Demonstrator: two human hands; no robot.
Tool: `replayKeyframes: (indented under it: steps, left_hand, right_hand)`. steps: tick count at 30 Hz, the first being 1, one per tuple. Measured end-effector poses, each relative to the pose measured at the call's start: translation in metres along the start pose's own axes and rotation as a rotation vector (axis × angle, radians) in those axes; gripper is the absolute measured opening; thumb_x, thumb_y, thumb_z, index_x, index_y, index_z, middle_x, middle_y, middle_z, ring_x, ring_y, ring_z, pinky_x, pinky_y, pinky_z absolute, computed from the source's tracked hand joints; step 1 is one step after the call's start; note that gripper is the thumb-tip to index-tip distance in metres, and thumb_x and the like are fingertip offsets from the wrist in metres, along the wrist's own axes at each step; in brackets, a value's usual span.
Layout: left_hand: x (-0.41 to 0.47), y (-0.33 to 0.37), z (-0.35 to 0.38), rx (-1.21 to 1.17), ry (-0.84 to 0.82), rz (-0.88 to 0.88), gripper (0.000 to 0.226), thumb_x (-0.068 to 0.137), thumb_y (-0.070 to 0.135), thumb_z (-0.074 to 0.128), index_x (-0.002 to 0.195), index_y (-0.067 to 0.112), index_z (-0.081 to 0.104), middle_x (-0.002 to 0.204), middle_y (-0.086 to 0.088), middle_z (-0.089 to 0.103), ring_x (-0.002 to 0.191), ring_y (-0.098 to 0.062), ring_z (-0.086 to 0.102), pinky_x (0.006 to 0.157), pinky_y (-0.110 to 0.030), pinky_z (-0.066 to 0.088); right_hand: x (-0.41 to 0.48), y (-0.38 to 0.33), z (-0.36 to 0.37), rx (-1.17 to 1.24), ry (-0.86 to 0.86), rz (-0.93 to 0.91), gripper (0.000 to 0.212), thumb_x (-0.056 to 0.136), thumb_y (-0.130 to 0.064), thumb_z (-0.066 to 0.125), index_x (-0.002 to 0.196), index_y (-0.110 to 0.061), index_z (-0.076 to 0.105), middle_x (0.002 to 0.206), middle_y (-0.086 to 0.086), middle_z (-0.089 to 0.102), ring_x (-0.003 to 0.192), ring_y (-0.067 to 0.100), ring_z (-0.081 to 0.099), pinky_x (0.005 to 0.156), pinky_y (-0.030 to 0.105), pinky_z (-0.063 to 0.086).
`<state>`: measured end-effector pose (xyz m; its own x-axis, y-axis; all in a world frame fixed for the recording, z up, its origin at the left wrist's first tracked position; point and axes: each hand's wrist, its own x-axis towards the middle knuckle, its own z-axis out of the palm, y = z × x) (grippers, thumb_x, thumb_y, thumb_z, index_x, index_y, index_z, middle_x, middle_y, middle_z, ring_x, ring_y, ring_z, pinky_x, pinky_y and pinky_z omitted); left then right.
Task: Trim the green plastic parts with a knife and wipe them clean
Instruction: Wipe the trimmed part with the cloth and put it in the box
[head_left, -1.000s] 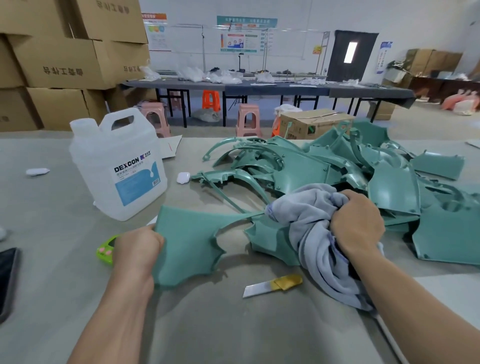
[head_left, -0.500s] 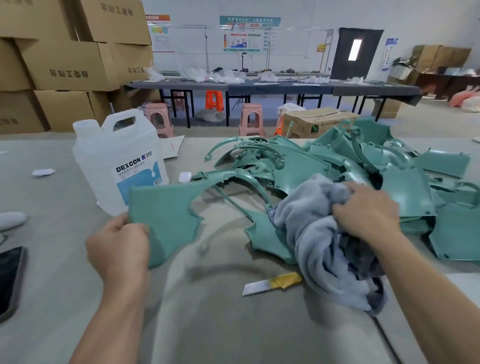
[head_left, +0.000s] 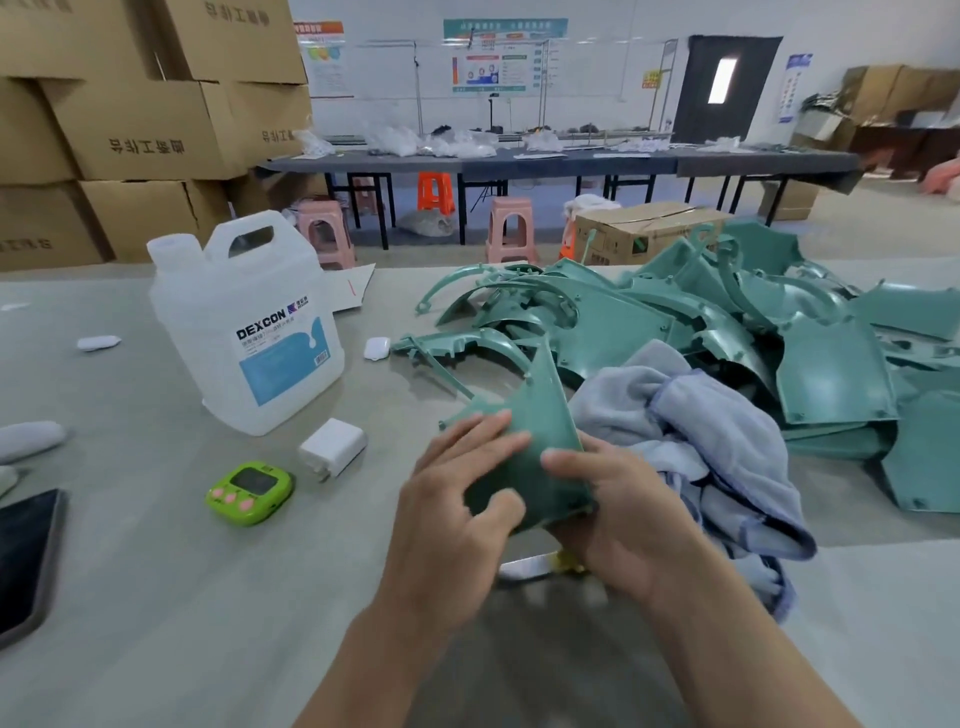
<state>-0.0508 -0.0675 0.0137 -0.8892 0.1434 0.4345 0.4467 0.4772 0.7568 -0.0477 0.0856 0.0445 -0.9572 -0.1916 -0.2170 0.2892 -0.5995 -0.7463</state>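
Observation:
Both hands hold one green plastic part (head_left: 535, 415) upright in front of me. My left hand (head_left: 457, 499) grips its left side, fingers across the face and thumb below. My right hand (head_left: 618, 509) grips its lower right edge, thumb on the face. The grey-blue cloth (head_left: 701, 431) lies on the table just right of my right hand, touching the pile of green parts (head_left: 727, 332). The knife (head_left: 524, 566), bare blade with a yellow handle, lies on the table under my hands, mostly hidden.
A white DEXCON jug (head_left: 249, 332) stands to the left. A white charger (head_left: 332, 447), a green timer (head_left: 249, 493) and a phone (head_left: 26, 561) lie nearer. The grey table (head_left: 156, 597) holds small white scraps. Cardboard boxes (head_left: 130, 130) and stools stand behind.
My right hand has let go of the cloth and taken the green part's lower edge. My left hand swung the part from flat at the left to upright at the centre.

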Motion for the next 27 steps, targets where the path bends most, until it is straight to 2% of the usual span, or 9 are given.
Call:
replayKeyframes:
  steps: [4,6,12,16,19,21,22,24,27]
  left_hand:
    - [-0.002,-0.002,0.018,0.503,-0.075,0.109,0.060,0.100,0.063,0.008,0.157,0.049,-0.002,0.164,0.025,-0.005,0.153,-0.001,-0.011,0.123,-0.023,-0.009]
    - [-0.003,-0.003,0.019,0.554,-0.060,0.124,0.060,0.100,0.065,0.000,0.155,0.047,-0.014,0.164,0.022,-0.014,0.153,-0.005,-0.016,0.121,-0.023,-0.014]
    - [-0.007,0.016,0.011,0.673,0.086,0.155,0.063,0.105,0.055,0.022,0.159,0.024,0.029,0.164,0.003,0.032,0.153,-0.020,0.023,0.124,-0.038,0.014]
    - [-0.004,0.037,-0.002,0.575,0.254,0.146,0.052,0.087,0.049,0.058,0.132,0.024,0.066,0.112,0.007,0.071,0.107,-0.019,0.059,0.103,-0.037,0.040]
    - [0.003,0.057,-0.013,0.159,0.017,-0.105,0.033,0.082,0.056,0.069,0.111,0.040,0.071,0.090,0.020,0.068,0.085,-0.001,0.060,0.078,-0.022,0.046]
    - [0.005,0.072,-0.008,-0.333,-0.292,-0.223,0.006,0.088,0.033,0.076,0.082,0.032,0.078,0.074,0.016,0.071,0.065,0.001,0.064,0.061,-0.014,0.048]
    - [0.005,0.082,-0.003,-0.517,-0.384,-0.263,0.014,0.090,0.021,0.074,0.077,0.022,0.079,0.073,0.007,0.074,0.063,-0.006,0.067,0.058,-0.017,0.051]
    - [0.005,0.105,0.011,-0.672,-0.394,-0.318,0.012,0.091,0.012,0.071,0.086,0.007,0.080,0.087,-0.014,0.078,0.075,-0.024,0.074,0.065,-0.030,0.060]
    - [-0.006,0.146,0.045,-0.698,-0.358,-0.310,0.020,0.093,0.019,0.070,0.090,0.001,0.078,0.091,-0.018,0.077,0.084,-0.033,0.075,0.074,-0.044,0.061]
  right_hand:
    - [0.001,0.009,-0.017,-0.010,-0.075,0.006,0.044,0.078,0.000,0.060,0.121,0.002,0.070,0.121,0.030,0.068,0.097,0.033,0.068,0.081,0.039,0.061]
    - [0.002,0.009,-0.019,-0.001,-0.093,-0.002,0.041,0.081,0.003,0.058,0.120,0.004,0.070,0.121,0.031,0.067,0.100,0.035,0.068,0.086,0.042,0.060]
    - [-0.002,0.002,-0.019,-0.165,-0.096,-0.059,0.024,0.088,0.001,0.058,0.103,0.005,0.076,0.106,0.029,0.073,0.087,0.033,0.075,0.070,0.037,0.062]
    - [-0.023,-0.009,-0.024,-0.499,0.006,-0.188,0.019,0.097,0.001,0.058,0.098,-0.001,0.077,0.102,0.027,0.075,0.086,0.037,0.073,0.075,0.041,0.061]
    - [-0.057,-0.032,-0.036,-0.650,-0.009,-0.206,0.014,0.093,0.000,0.064,0.098,-0.002,0.077,0.102,0.025,0.076,0.091,0.042,0.073,0.081,0.048,0.059]
    - [-0.084,-0.052,-0.046,-0.706,-0.037,-0.209,0.020,0.085,-0.007,0.069,0.102,0.000,0.075,0.105,0.030,0.073,0.094,0.044,0.071,0.081,0.052,0.055]
    - [-0.098,-0.059,-0.050,-0.669,-0.020,-0.235,0.026,0.081,-0.007,0.071,0.105,0.001,0.075,0.107,0.032,0.072,0.093,0.041,0.070,0.078,0.050,0.055]
    - [-0.124,-0.064,-0.055,-0.473,0.071,-0.332,0.035,0.077,-0.003,0.074,0.112,-0.002,0.074,0.113,0.030,0.071,0.092,0.035,0.071,0.078,0.041,0.061]
    - [-0.172,-0.055,-0.066,-0.138,0.265,-0.417,0.039,0.083,0.001,0.066,0.121,-0.007,0.071,0.119,0.021,0.073,0.100,0.030,0.074,0.077,0.036,0.063]
